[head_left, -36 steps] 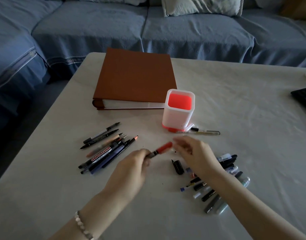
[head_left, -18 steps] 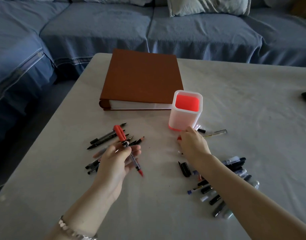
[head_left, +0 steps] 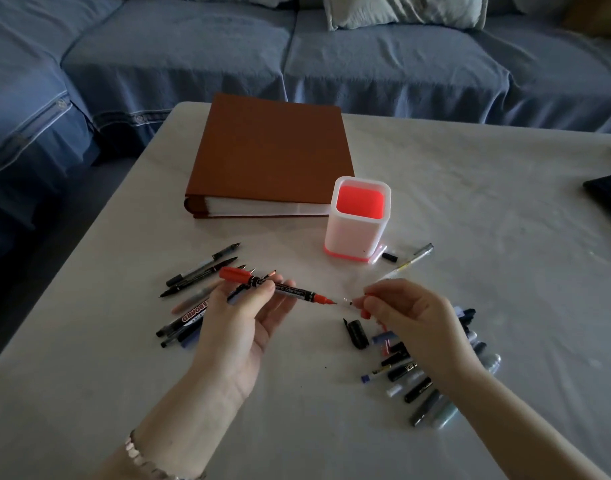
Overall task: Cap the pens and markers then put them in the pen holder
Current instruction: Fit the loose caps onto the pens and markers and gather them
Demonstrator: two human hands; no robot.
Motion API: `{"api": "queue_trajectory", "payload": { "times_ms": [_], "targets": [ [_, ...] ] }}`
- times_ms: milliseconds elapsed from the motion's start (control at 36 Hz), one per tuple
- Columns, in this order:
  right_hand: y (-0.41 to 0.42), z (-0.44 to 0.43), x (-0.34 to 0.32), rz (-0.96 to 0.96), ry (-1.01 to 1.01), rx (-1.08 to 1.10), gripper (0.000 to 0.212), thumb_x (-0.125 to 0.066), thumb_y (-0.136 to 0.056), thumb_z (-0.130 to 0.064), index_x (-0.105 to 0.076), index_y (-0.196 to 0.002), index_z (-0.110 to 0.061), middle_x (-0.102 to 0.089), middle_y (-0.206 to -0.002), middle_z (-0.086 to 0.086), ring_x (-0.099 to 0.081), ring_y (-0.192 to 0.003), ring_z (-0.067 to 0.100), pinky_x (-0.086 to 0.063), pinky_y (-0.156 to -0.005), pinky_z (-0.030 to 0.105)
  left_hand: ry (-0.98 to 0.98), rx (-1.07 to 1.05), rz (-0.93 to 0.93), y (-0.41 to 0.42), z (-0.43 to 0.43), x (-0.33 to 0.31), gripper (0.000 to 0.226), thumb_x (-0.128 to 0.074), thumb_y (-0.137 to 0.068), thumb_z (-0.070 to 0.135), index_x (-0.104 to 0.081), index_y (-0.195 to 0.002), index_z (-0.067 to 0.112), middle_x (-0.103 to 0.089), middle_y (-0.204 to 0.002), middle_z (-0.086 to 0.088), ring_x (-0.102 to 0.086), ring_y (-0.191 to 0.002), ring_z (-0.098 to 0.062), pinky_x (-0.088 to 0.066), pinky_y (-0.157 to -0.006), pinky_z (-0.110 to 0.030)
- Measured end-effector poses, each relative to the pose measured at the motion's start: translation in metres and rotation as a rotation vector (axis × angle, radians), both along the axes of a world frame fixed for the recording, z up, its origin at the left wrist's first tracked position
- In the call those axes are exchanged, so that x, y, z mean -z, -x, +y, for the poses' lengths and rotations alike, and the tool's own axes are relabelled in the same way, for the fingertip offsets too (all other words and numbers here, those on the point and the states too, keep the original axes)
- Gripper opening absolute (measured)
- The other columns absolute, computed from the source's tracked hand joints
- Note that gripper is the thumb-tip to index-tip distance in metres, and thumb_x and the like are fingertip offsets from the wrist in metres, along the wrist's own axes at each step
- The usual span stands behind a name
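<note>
Gripping the red marker (head_left: pixel 280 287) in the left hand (head_left: pixel 238 334), palm up, curling thumb and fingers round the middle of the barrel. Probably leaving both ends free that way. Pointing the capped red end back over the pile of uncapped pens (head_left: pixel 193 303), and aiming the bare fine tip across at the right hand (head_left: pixel 411 323), just short of touching.

Pinching a small cap (head_left: pixel 354 301) at the right fingertips, narrow and tight, red showing in the pinch. Lining it up with the tip, by the look of it. Not managing to tell which way its mouth is facing.

Working low over the table (head_left: pixel 470 202), between the two heaps: bare pens to the left, loose caps (head_left: pixel 418 372) to the right under the right wrist. Seemingly sorting so that each hand reaches its own kind. Noting one black cap (head_left: pixel 356 332) lying apart, just below the marker tip.

Standing upright beyond the hands, near the brown binder (head_left: pixel 273 150): the pen holder (head_left: pixel 349 237). Showing only its red floor, so holding nothing yet. Lying just beside its base: a clear pen (head_left: pixel 413 260).

Judging the first capping as barely under way.
</note>
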State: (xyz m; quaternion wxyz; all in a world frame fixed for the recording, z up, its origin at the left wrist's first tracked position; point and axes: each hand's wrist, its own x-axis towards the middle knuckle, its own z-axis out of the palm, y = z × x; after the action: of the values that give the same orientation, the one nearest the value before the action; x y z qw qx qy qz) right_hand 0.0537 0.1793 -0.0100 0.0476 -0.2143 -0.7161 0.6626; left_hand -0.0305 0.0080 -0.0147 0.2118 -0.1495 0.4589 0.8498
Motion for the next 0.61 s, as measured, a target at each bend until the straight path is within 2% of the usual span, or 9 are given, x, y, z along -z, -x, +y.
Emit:
{"api": "queue_trajectory", "payload": {
  "times_ms": [56, 139, 222, 306, 361, 417, 472, 528, 611],
  "targets": [
    [-0.004, -0.002, -0.001, 0.007, 0.046, 0.061, 0.008, -0.064, -0.08, -0.006, -0.065, -0.085, -0.012, -0.075, -0.08, -0.001, -0.066, -0.066, 0.005, -0.057, -0.069, 0.033, -0.009, -0.006, 0.011, -0.002, 0.002, -0.003, 0.033, -0.05, -0.084, -0.008, -0.047, -0.116, -0.008, -0.065, -0.097, -0.018, -0.07, -0.076, -0.02, -0.058, -0.068, -0.029],
    [-0.008, -0.004, 0.0, 0.031, 0.118, 0.146, 0.011, -0.066, -0.076, -0.002, -0.063, -0.086, -0.006, -0.075, -0.08, 0.0, -0.069, -0.07, 0.009, -0.057, -0.067, 0.029, -0.017, -0.015, 0.035, -0.006, 0.004, -0.007, 0.026, -0.048, -0.084, -0.01, -0.053, -0.105, 0.004, -0.064, -0.088, -0.013, -0.07, -0.073, -0.02, -0.058, -0.071, -0.031],
    [-0.01, -0.01, -0.001, 0.051, 0.15, 0.175, 0.017, -0.068, -0.074, 0.0, -0.065, -0.088, -0.008, -0.075, -0.08, 0.0, -0.07, -0.073, 0.01, -0.057, -0.067, 0.022, -0.007, -0.029, 0.027, -0.009, 0.004, -0.007, 0.022, -0.046, -0.084, -0.011, -0.053, -0.092, 0.008, -0.064, -0.089, -0.013, -0.07, -0.076, -0.023, -0.057, -0.076, -0.035],
    [-0.011, -0.016, -0.004, 0.062, 0.127, 0.154, 0.016, -0.068, -0.073, 0.001, -0.068, -0.084, -0.01, -0.075, -0.076, -0.004, -0.069, -0.069, 0.005, -0.049, -0.057, 0.01, 0.019, -0.027, 0.014, -0.011, 0.004, -0.004, 0.027, -0.047, -0.085, -0.011, -0.05, -0.111, -0.005, -0.063, -0.109, -0.025, -0.068, -0.084, -0.026, -0.056, -0.078, -0.035],
    [-0.011, -0.02, -0.005, 0.062, 0.12, 0.144, 0.015, -0.069, -0.073, 0.0, -0.069, -0.083, -0.011, -0.075, -0.074, -0.006, -0.068, -0.066, 0.004, -0.046, -0.051, 0.009, 0.034, -0.027, 0.012, -0.012, 0.004, -0.003, 0.033, -0.047, -0.085, -0.011, -0.044, -0.118, -0.01, -0.06, -0.114, -0.028, -0.068, -0.085, -0.026, -0.056, -0.079, -0.034],
    [-0.011, -0.022, -0.006, 0.062, 0.126, 0.148, 0.014, -0.069, -0.073, 0.0, -0.07, -0.082, -0.011, -0.075, -0.073, -0.005, -0.068, -0.065, 0.004, -0.046, -0.051, 0.009, 0.044, -0.027, 0.029, -0.015, 0.005, -0.005, 0.028, -0.047, -0.085, -0.012, -0.048, -0.112, -0.008, -0.062, -0.104, -0.024, -0.069, -0.082, -0.025, -0.056, -0.079, -0.035],
    [-0.01, -0.023, -0.005, 0.063, 0.114, 0.159, 0.014, -0.069, -0.073, 0.0, -0.071, -0.08, -0.012, -0.074, -0.071, -0.005, -0.066, -0.062, 0.004, -0.046, -0.051, 0.009, 0.053, -0.026, 0.039, -0.019, 0.007, -0.008, 0.019, -0.047, -0.084, -0.013, -0.051, -0.095, 0.003, -0.064, -0.092, -0.018, -0.069, -0.079, -0.026, -0.057, -0.078, -0.036],
    [-0.009, -0.023, -0.005, 0.067, 0.092, 0.163, 0.016, -0.07, -0.072, -0.001, -0.071, -0.078, -0.015, -0.074, -0.069, -0.005, -0.064, -0.059, 0.002, -0.046, -0.051, 0.009, 0.049, -0.02, 0.037, -0.024, 0.009, -0.01, 0.023, -0.047, -0.083, -0.014, -0.047, -0.084, 0.009, -0.065, -0.085, -0.015, -0.07, -0.079, -0.027, -0.057, -0.078, -0.037],
    [-0.01, -0.024, -0.005, 0.069, 0.074, 0.128, 0.017, -0.071, -0.071, -0.001, -0.071, -0.075, -0.017, -0.074, -0.068, -0.003, -0.067, -0.061, 0.005, -0.047, -0.056, 0.008, 0.046, -0.002, 0.031, -0.029, 0.01, -0.011, 0.025, -0.048, -0.081, -0.015, -0.048, -0.075, 0.01, -0.067, -0.08, -0.015, -0.07, -0.079, -0.028, -0.057, -0.077, -0.036]
  ]
}}
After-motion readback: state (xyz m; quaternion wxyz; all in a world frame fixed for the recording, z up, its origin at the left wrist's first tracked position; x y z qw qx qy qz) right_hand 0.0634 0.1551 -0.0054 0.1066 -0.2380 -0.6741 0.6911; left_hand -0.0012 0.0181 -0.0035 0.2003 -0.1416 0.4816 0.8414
